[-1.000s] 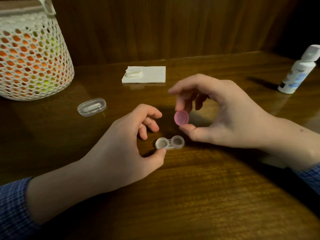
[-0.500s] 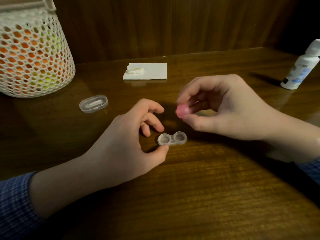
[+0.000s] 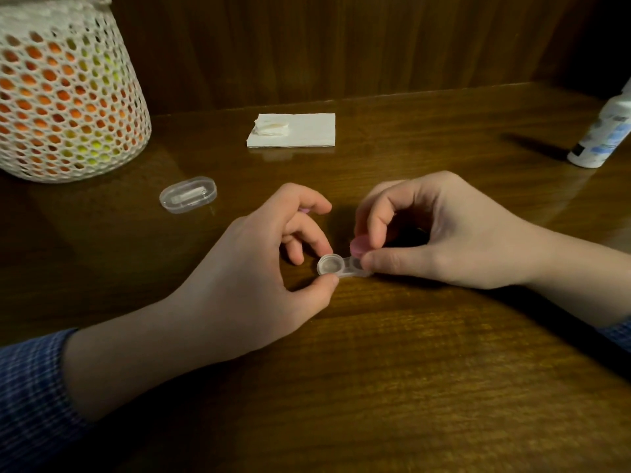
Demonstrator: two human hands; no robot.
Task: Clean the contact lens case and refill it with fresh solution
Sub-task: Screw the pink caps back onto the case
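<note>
Down from mid-air comes my right hand [image 3: 444, 233], its grip pinching the pink cap [image 3: 359, 246], now tilted at the case's [image 3: 343, 266] right well; left hand [image 3: 259, 268] pinches the case's left well on the counter [image 3: 409, 370]; bottle [image 3: 601, 138] far right.

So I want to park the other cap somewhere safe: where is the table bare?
Bare wood lies between the napkin and the solution bottle, and in front of both wrists. It is crowded at the lens case, where the left hand and right hand meet.
</note>
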